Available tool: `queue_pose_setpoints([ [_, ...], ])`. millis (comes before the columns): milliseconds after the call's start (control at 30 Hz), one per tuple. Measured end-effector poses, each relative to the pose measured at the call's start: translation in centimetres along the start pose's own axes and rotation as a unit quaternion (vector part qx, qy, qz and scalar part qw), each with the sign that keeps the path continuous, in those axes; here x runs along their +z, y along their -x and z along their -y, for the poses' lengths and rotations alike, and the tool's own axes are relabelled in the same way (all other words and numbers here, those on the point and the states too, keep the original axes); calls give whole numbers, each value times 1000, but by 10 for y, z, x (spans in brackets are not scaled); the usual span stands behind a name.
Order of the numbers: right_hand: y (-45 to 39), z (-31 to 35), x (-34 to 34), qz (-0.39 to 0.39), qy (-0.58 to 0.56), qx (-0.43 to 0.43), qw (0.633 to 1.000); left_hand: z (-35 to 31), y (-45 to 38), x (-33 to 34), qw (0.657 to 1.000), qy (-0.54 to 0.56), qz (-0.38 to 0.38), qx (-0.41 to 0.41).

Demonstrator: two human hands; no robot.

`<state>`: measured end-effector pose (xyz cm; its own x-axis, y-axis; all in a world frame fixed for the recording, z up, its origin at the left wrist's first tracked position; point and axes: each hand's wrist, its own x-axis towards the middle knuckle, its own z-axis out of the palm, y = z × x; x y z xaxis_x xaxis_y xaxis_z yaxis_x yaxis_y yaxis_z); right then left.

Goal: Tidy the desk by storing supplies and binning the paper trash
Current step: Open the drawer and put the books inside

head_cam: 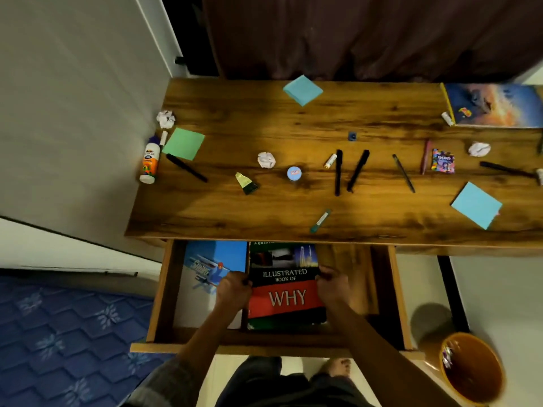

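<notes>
While the book [286, 289] is gripped at both side edges, the left hand [233, 290] with its fingers curled round the left edge and the right hand [332, 286] with its fingers curled round the right edge, it lies in the middle of the open drawer [158, 289] below the bench's near edge. A second book [210, 271], with an aeroplane on its cover, is seen just beside it on the left, and bare drawer floor on the right.

It is judged that the book is being settled into place. It should be laid flat and squared against its neighbour, so that the bare strip on the right is kept for the small supplies. The fingers should be slid out sideways rather than lifted, lest the cover be dragged up.

By the drawer's right side an orange bin [473, 368] stands on the floor, some scrap already in it.

On the bench [293, 124] nothing looks sorted yet. A teal marker [321, 221] lies near the near edge and a blue paper pad [476, 205] near the right end. Black pens [348, 171] and a crumpled paper ball [266, 159] lie about the middle. A glue bottle [150, 163] lies at the left edge, with a green pad [184, 143] just beside it. Another ball [166, 118] lies behind the glue, and a third [479, 149] toward the right end. The balls are best carried to the bin together.
</notes>
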<state>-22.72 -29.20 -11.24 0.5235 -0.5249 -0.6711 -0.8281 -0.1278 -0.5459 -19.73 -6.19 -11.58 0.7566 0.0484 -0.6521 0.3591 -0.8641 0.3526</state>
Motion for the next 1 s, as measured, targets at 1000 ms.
queue_pose_setpoints([
  [1000,12,0,11,137,208,-67,966,-13,43,22,976,-205,-41,54],
])
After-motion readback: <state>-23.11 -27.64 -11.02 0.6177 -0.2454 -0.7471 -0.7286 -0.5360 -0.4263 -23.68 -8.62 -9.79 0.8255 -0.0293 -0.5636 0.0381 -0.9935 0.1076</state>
